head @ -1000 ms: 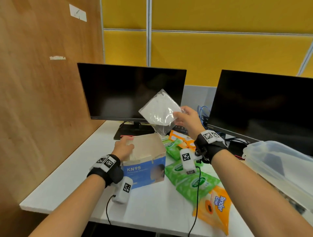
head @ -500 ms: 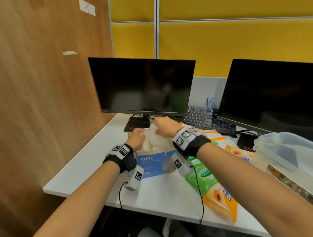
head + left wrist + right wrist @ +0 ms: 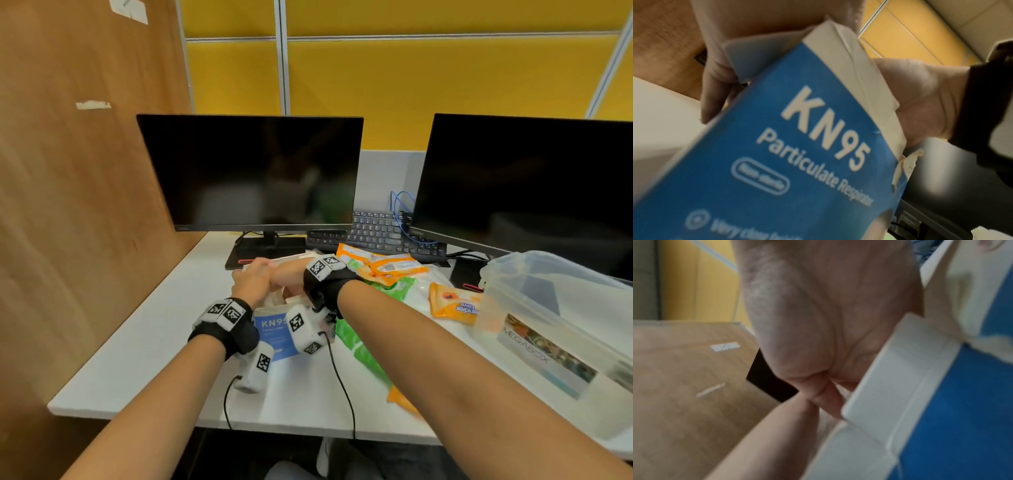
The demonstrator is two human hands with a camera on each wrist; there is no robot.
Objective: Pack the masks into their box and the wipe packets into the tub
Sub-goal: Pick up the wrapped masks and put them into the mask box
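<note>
The blue KN95 mask box (image 3: 272, 330) stands on the white desk (image 3: 154, 359) with its top open. My left hand (image 3: 251, 279) grips a white top flap, its fingers (image 3: 713, 78) curled round it in the left wrist view. My right hand (image 3: 289, 274) reaches across into the box's mouth; its palm (image 3: 807, 321) fills the right wrist view and its fingers are hidden behind a flap. The mask is hidden under the hands. Orange wipe packets (image 3: 387, 265) (image 3: 452, 305) and a green one (image 3: 359, 349) lie right of the box. The clear tub (image 3: 513, 308) stands at the far right.
Two dark monitors (image 3: 250, 171) (image 3: 531, 188) and a keyboard (image 3: 373, 233) line the back of the desk. A wooden partition (image 3: 85, 171) closes the left side. Another orange packet (image 3: 400, 399) lies under my right forearm near the front edge.
My right hand has brought the wrapped mask down from in front of the monitor and pushed it into the box's open top. The left hand stayed on the box.
</note>
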